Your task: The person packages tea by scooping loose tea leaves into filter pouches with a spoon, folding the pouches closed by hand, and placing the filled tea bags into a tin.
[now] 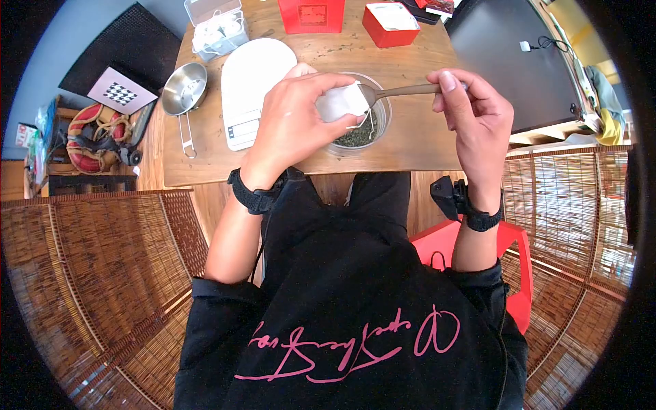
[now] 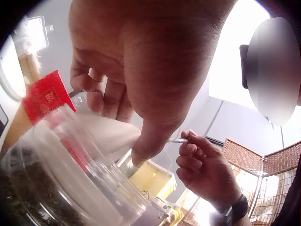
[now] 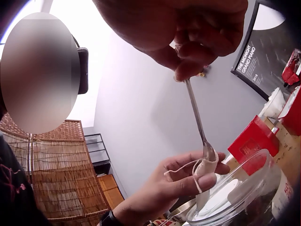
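Note:
My left hand [image 1: 290,119] holds a small white drawstring tea bag [image 1: 336,104] over a clear jar [image 1: 383,130] of dark dried leaves [image 1: 357,135]. The bag's mouth faces right, and its string [image 3: 181,167] hangs loose. Between thumb and fingers, my right hand [image 1: 475,113] pinches the handle of a metal spoon [image 1: 410,89]. The spoon's bowl end is in the bag's mouth, partly hidden by the fabric. In the right wrist view, the spoon slants down into the bag, with left fingers around the bag beside the jar's rim.
A white kitchen scale [image 1: 256,75] lies left of the jar, with a steel long-handled pan [image 1: 184,89] beyond it. Farther back are a clear box of white bags [image 1: 220,33], a red box [image 1: 312,15] and an open red tin [image 1: 391,25]. The table's front edge [image 1: 314,172] is close to me.

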